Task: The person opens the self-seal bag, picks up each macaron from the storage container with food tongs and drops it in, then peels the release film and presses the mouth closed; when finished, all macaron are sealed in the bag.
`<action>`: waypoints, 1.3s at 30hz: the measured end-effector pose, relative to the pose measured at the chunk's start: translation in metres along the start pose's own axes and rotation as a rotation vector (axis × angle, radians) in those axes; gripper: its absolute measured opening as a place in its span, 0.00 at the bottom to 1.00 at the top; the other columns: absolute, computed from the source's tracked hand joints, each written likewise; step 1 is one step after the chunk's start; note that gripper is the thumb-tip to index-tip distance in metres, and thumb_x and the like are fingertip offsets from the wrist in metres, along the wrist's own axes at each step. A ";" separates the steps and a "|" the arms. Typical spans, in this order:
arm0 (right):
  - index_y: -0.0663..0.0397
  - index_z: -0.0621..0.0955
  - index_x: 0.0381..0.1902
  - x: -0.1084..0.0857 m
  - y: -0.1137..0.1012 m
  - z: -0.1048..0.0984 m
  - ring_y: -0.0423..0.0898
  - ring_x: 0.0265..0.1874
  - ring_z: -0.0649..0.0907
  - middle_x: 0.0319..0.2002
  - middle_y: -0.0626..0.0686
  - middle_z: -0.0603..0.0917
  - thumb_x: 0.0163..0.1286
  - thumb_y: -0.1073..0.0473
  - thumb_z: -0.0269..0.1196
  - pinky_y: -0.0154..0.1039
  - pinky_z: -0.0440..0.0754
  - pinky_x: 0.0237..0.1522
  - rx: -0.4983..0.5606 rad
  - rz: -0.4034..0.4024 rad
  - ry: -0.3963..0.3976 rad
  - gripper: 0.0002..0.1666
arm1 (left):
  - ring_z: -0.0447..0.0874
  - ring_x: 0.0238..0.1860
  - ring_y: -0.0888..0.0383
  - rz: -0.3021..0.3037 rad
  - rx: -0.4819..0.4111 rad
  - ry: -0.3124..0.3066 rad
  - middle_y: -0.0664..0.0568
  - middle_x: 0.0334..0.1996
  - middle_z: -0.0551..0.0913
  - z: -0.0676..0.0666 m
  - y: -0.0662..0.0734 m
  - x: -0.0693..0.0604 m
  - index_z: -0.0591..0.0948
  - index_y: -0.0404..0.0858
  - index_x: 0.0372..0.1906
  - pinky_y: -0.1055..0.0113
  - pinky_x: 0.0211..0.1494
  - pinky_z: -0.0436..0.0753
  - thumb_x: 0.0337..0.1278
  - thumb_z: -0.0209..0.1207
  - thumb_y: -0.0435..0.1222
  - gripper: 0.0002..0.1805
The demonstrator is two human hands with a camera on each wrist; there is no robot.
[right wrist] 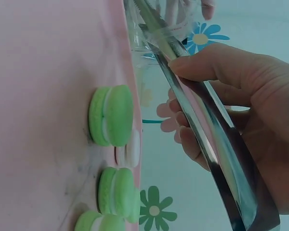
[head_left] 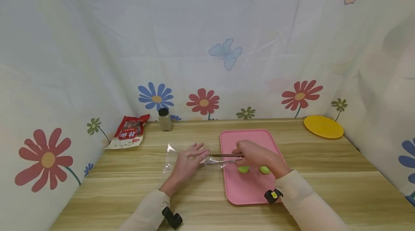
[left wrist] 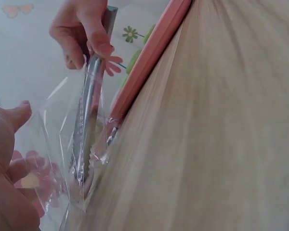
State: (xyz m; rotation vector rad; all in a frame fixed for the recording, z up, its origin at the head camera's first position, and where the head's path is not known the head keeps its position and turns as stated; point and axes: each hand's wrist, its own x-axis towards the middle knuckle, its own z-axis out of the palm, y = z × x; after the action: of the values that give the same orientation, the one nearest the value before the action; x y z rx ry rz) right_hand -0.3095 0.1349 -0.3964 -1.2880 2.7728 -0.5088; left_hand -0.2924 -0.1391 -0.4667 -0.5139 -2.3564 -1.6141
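My right hand [head_left: 257, 156] [right wrist: 265, 96] grips metal tongs [right wrist: 197, 110] [left wrist: 92, 86] above the left part of a pink tray [head_left: 243, 191]. The tongs' serrated tips reach left into a clear plastic bag [head_left: 169, 159] [left wrist: 55, 108]; whether they pinch anything is unclear through the film. Left of the tray, my left hand [head_left: 187, 164] [left wrist: 7, 178] rests at the bag with its fingers extended and spread in the head view. Several green macarons [right wrist: 118, 115] lie on the tray, with a pale one [right wrist: 130, 148] beside them. The right hand partly covers them in the head view.
A red and white food packet [head_left: 128, 133] lies at the back left of the wooden table, beside an upright jar [head_left: 165, 121] with a black lid. At the back right lies a yellow plate [head_left: 323, 127]. Flower-printed cloth [head_left: 253, 90] hangs behind and at both sides.
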 end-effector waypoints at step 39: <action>0.57 0.88 0.38 0.034 -0.014 0.017 0.42 0.27 0.69 0.29 0.56 0.78 0.64 0.68 0.68 0.35 0.69 0.28 0.056 0.023 0.044 0.06 | 0.61 0.74 0.47 0.042 0.053 -0.005 0.49 0.63 0.79 0.003 -0.003 0.000 0.89 0.43 0.49 0.29 0.67 0.22 0.64 0.65 0.48 0.16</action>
State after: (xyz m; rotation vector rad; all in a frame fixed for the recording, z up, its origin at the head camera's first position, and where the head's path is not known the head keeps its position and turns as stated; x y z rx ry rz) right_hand -0.3184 0.0958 -0.4050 -1.2471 2.7843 -0.6158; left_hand -0.2931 -0.1374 -0.4702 -0.5532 -2.3688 -1.5301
